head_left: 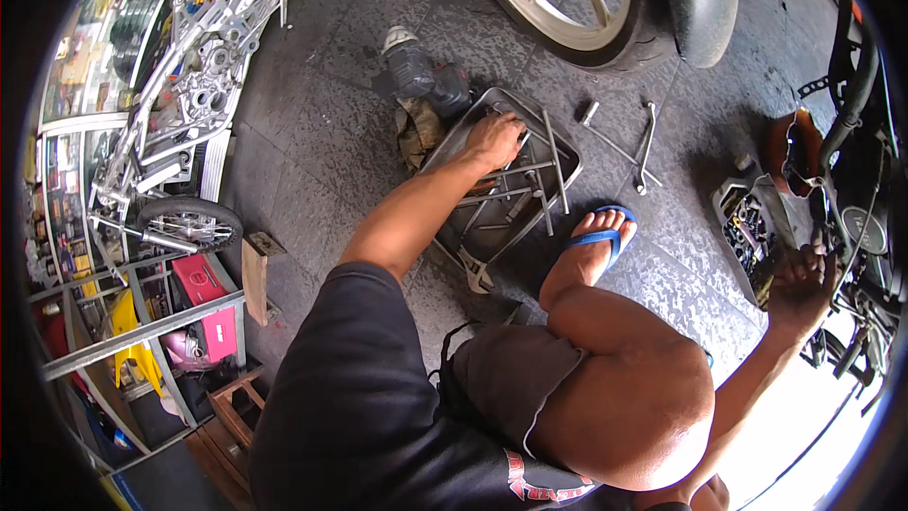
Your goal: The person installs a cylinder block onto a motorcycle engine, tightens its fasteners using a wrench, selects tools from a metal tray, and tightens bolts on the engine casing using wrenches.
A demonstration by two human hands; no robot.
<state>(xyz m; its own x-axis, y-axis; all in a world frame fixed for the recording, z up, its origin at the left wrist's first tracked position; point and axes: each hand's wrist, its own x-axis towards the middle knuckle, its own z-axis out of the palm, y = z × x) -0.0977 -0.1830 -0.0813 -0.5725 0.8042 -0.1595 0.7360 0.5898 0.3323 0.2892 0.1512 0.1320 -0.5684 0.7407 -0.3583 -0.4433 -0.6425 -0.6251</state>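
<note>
My left hand reaches into a metal tray of hand tools on the floor. Its fingers curl down among the tools, and what they grip is hidden. Beside it in the tray lie T-handle wrenches, and an adjustable wrench rests at the near corner. Off to the right, my right hand is raised against the lower side of a motorcycle. Its fingers are bent at the machine's parts; anything within them is too small to make out.
An open case of small parts stands by the motorcycle. Another T-handle wrench and a bent bar wrench lie on the floor. Dark bottles stand behind the tray. A wheel is ahead; a bare motorcycle frame fills the left.
</note>
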